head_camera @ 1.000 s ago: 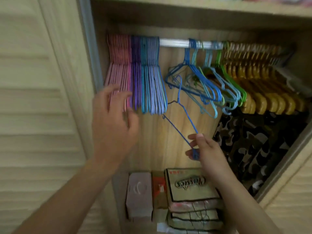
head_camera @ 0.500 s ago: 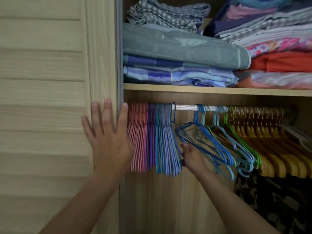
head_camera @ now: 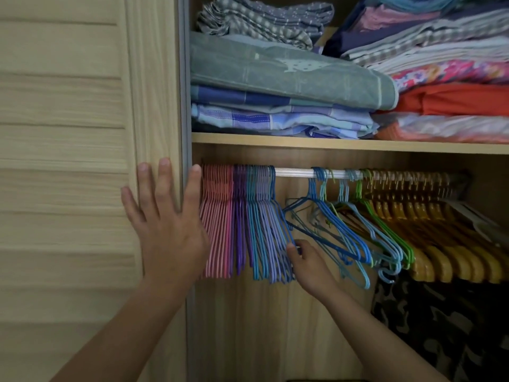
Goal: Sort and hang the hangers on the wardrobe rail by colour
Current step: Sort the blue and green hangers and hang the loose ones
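A silver wardrobe rail point(head_camera: 293, 172) carries a tight sorted bunch at the left: pink hangers point(head_camera: 217, 224), purple hangers point(head_camera: 239, 224), then teal and lilac-blue hangers point(head_camera: 264, 230). A dark blue wire hanger point(head_camera: 281, 213) hangs at the bunch's right end, its hook on the rail. My right hand point(head_camera: 308, 260) pinches its lower part. My left hand point(head_camera: 168, 230) lies flat with fingers spread on the wardrobe door's edge, beside the pink ones. Loose, tangled blue, light blue and green hangers point(head_camera: 358, 232) hang further right.
Yellow wooden hangers point(head_camera: 440, 244) fill the rail's right end, above camouflage cloth point(head_camera: 440, 326). A shelf point(head_camera: 330, 143) over the rail holds stacks of folded cloth point(head_camera: 275, 78). A slatted wardrobe door point(head_camera: 68, 161) stands at the left.
The view tilted up to rail and shelf. My right hand lifted the dark blue hanger and hooked it on the rail beside the lilac-blue ones. My left hand moved onto the door's edge.
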`<action>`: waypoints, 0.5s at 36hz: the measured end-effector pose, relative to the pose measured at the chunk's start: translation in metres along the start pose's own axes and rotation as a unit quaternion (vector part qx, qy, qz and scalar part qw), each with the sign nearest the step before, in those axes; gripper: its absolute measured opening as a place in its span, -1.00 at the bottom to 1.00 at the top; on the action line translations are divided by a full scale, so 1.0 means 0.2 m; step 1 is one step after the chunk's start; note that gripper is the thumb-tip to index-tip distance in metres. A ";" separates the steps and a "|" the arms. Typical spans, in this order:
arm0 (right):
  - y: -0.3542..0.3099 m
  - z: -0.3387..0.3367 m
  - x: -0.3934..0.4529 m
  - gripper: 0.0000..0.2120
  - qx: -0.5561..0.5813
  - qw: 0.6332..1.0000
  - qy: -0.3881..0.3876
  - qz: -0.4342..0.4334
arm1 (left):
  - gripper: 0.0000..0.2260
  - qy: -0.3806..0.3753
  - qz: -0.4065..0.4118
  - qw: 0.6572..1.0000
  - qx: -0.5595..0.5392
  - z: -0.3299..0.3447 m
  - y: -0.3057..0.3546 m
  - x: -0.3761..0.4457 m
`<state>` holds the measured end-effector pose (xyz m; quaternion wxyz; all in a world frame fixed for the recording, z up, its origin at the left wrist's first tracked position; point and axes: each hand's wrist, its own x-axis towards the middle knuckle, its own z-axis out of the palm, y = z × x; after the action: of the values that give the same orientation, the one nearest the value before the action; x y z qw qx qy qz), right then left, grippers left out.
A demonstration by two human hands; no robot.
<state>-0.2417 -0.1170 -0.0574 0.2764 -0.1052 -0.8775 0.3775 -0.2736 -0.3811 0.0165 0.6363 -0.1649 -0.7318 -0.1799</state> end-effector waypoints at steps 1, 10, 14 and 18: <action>0.02 -0.01 -0.04 -0.51 -0.015 1.000 0.015 -0.008 | -0.41 -0.001 0.000 1.000 0.001 0.00 0.00 0.00; 0.14 -0.36 -0.16 -0.81 -0.358 0.873 0.266 -0.196 | -0.42 -0.004 0.003 1.000 -0.008 0.00 0.00 0.00; 0.18 -0.46 -0.08 -0.66 -0.469 0.840 0.236 -0.136 | -0.41 -0.006 0.001 1.000 -0.008 -0.01 0.01 0.00; 0.20 -0.43 -0.03 -0.66 -0.528 0.821 0.183 -0.121 | -0.41 -0.012 0.002 1.000 -0.008 -0.01 0.01 0.00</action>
<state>-0.1882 -0.0400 -0.0396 0.3774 -0.1954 -0.8814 -0.2060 -0.2705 -0.3806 0.0169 0.6268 -0.1729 -0.7375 -0.1825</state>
